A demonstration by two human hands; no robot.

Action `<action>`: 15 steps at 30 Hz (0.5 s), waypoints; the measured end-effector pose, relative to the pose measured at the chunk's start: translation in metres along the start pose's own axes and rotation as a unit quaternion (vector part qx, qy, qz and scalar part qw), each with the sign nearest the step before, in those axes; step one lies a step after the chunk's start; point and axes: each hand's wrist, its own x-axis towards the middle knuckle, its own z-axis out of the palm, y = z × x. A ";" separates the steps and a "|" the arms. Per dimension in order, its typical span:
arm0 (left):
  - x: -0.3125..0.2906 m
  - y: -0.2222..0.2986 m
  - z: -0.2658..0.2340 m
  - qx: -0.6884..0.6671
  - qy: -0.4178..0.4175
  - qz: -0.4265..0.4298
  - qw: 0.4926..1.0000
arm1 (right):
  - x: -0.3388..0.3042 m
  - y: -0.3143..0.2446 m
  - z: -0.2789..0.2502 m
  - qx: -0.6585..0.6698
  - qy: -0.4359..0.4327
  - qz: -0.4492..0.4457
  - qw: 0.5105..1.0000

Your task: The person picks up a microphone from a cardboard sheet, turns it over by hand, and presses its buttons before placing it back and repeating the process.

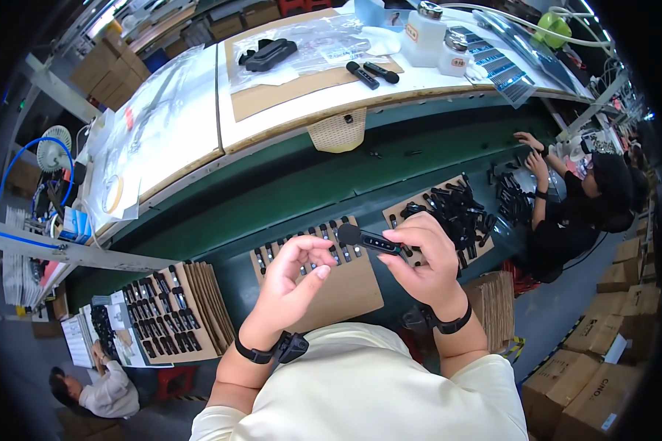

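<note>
A small black microphone [354, 236] with a round foam head is pinched at its lower end between the thumb and fingers of my right hand [428, 257]. Its foam head points left, toward my left hand [290, 283]. That hand holds nothing; its fingers are loosely curled and apart from the thumb, a short gap away from the microphone. Below both hands lies a cardboard sheet [338, 295] with a row of similar small microphones along its far part, partly hidden by my left hand. Right of it, a heap of black microphones [452, 209] covers another cardboard sheet.
A green conveyor belt [272, 180] runs across, with a white bench [162, 125] beyond it. Clear bottles [423, 40] and two microphones [362, 75] stand or lie there. Filled cardboard sheets [191, 279] are stacked left. Co-workers sit at right [588, 191] and lower left [107, 389].
</note>
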 end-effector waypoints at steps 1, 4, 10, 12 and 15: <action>0.001 0.000 0.000 0.002 -0.001 -0.001 1.000 | 0.001 0.001 0.000 0.002 0.000 0.000 1.000; 0.004 -0.001 -0.001 0.004 0.003 -0.001 1.000 | 0.004 0.004 -0.001 -0.008 -0.003 -0.006 1.000; 0.003 -0.007 -0.005 0.033 0.018 0.010 0.999 | 0.013 0.016 0.004 -0.007 -0.007 -0.005 1.000; -0.001 -0.012 -0.009 0.045 0.031 0.008 0.998 | 0.015 0.025 0.005 -0.035 -0.008 0.017 0.999; -0.012 -0.023 -0.017 0.067 0.047 -0.001 0.997 | 0.039 0.044 0.009 -0.089 0.028 -0.022 0.995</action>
